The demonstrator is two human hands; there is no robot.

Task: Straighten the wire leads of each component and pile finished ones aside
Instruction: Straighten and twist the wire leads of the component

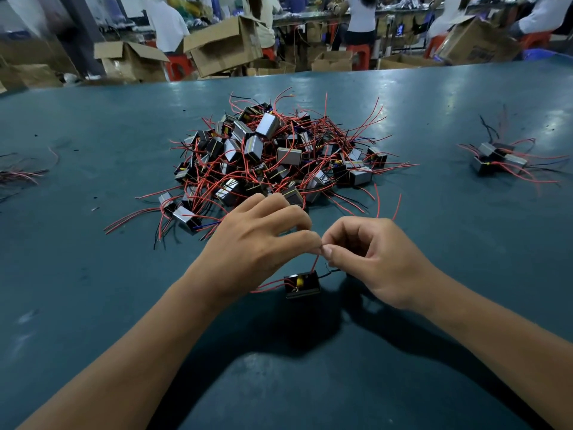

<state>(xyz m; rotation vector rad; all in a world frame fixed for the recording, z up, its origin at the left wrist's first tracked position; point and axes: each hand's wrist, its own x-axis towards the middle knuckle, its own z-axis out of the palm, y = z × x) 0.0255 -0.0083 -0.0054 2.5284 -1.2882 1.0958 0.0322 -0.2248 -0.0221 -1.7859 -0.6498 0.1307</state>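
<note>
1. Red lead (315, 262) rises from the component (302, 284) near centre on the counter (434, 274); left hand (257, 243) and right hand (372, 259) both pinch it, fingers (326, 251) pressed together at one spot.
2. Far right, a small pile (499, 159) looks finished.
3. The big heap (279, 153) at centre, leads tangled, remains; most of the work seems left.
4. Far left, a few more leads (21, 173) lie at the counter's edge.

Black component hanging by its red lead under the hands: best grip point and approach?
Probably the black box-shaped component body, across its flat side faces, coming from below on the near side. The red lead on top is already pinched by the left hand and right hand; wires trail left.
</note>
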